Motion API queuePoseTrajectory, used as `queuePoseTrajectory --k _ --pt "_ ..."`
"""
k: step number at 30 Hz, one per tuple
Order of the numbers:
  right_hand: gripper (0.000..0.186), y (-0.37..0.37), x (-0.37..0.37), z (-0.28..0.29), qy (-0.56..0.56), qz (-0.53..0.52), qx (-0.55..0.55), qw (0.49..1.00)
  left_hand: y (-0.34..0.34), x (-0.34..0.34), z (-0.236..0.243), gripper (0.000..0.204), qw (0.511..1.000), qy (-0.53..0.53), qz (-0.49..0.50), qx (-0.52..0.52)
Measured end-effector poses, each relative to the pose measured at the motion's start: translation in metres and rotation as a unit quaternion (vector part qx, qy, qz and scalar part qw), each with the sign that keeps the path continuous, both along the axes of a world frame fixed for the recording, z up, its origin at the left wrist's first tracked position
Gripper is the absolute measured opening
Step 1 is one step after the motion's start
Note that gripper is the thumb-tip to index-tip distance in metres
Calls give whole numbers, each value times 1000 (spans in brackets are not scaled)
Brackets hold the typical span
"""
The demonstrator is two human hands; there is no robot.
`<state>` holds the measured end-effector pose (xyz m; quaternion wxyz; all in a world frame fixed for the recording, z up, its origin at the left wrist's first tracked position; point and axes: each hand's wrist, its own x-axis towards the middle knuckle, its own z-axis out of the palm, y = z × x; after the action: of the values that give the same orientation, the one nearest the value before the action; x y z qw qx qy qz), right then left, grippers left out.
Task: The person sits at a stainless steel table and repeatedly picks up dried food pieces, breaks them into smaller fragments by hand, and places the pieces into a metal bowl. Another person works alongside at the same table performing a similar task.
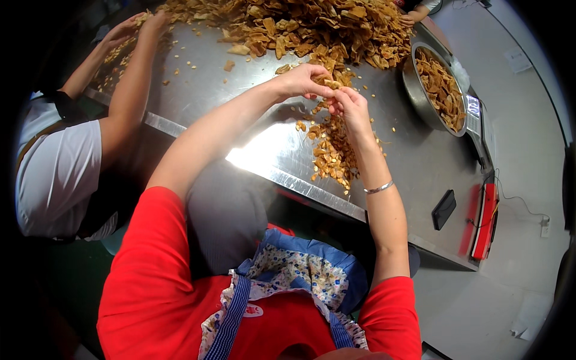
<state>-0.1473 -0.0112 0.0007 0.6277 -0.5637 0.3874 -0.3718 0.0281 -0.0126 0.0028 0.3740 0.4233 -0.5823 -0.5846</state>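
My left hand (pixel 303 83) and my right hand (pixel 353 108) meet over the steel table, fingertips pinched together. Between them is a dried, yellow-brown piece (pixel 332 84), mostly covered by the fingers; its exact kind is not clear. Just below my hands lies a loose strip of small brown and pale yellow bits (pixel 333 153), running toward the table's front edge. Beyond my fingers rises a large heap of dried, curled brown pieces (pixel 318 27).
A metal bowl (pixel 410 78) of similar brown pieces stands to the right on a scale (pixel 482 144). A black phone (pixel 444 210) lies on the steel table (pixel 414 180) near a red device (pixel 486 222). At left, another person's arms (pixel 129 90) reach the heap; a further hand (pixel 414 16) touches its far right.
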Motion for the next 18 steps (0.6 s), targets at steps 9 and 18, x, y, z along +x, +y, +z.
queuePoseTrajectory --k 9,18 --pt "9 3 3 3 29 -6 -81 996 11 -16 1 18 992 93 88 -21" --pt "18 25 17 0 249 -41 -400 881 6 -16 -15 23 967 202 72 138"
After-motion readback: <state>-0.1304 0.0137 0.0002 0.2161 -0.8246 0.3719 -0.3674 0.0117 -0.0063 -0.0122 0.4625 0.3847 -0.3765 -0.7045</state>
